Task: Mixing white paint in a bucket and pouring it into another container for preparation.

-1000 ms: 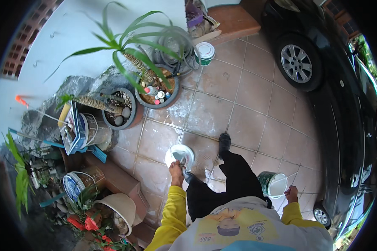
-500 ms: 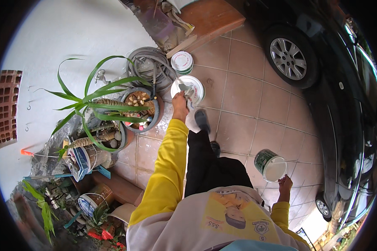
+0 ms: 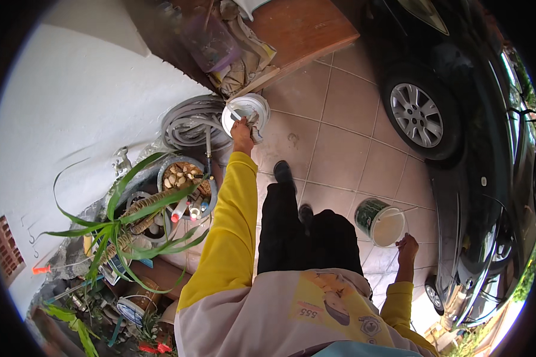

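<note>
My left hand [image 3: 242, 138] is closed at the near edge of a white bucket [image 3: 226, 122], which it carries. Inside or on top of that bucket lie a pale flat-bladed tool [image 3: 234, 113] and a crumpled greyish cloth [image 3: 255, 132]; the fingers partly hide them. The bucket overlaps another white-lidded bucket [image 3: 262, 102] standing on the floor behind it. On the right, my right hand [image 3: 407, 243] is closed round the wire handle of a green bucket [image 3: 368, 215] with pale contents. That bucket hangs tilted beside my leg.
A coiled grey hose [image 3: 181, 122] lies against the white wall [image 3: 71, 101]. Potted long-leaved plants [image 3: 140, 220] stand on the left. A reddish-brown board [image 3: 307, 27] lies ahead, and a dark car [image 3: 470, 178] is parked on the right. The floor has brown tiles [image 3: 339, 154].
I have stepped forward. The white bucket in my left hand has moved ahead and left, now overlapping the lidded bucket. The green bucket has come along in my right hand.
</note>
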The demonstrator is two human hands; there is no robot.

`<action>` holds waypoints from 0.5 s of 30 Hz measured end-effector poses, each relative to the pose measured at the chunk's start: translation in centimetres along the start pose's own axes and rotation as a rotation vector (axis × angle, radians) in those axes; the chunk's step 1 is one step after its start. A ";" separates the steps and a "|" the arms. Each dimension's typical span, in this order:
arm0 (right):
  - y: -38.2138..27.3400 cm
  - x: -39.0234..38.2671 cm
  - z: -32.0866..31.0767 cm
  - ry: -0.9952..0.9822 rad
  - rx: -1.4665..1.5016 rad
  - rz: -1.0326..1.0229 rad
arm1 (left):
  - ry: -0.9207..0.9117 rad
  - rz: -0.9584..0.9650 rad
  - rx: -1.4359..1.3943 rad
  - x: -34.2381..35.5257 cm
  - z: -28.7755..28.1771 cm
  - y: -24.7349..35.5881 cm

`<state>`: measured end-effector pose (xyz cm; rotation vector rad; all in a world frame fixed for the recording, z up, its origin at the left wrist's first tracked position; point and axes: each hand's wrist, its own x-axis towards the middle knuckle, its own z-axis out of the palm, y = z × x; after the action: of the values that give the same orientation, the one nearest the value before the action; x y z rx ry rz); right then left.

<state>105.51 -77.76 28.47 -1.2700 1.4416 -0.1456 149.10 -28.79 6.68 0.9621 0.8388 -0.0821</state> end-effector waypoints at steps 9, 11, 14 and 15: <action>-10.5 3.4 14.2 -0.261 -0.173 -0.146 | 0.009 -0.031 0.191 4.5 0.2 -0.5; -12.3 4.9 17.5 -0.320 -0.212 -0.155 | 0.004 -0.030 0.166 4.9 0.5 -0.6; -14.4 7.2 22.4 -0.422 -0.299 -0.183 | 0.114 -0.037 0.061 5.4 1.4 -0.9; -15.0 8.0 23.9 -0.424 -0.369 -0.159 | 0.096 -0.001 0.050 5.5 1.6 -1.0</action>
<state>134.70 -76.81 25.70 -1.6021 1.0272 0.2831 153.41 -28.99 2.84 1.0192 0.9294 -0.0588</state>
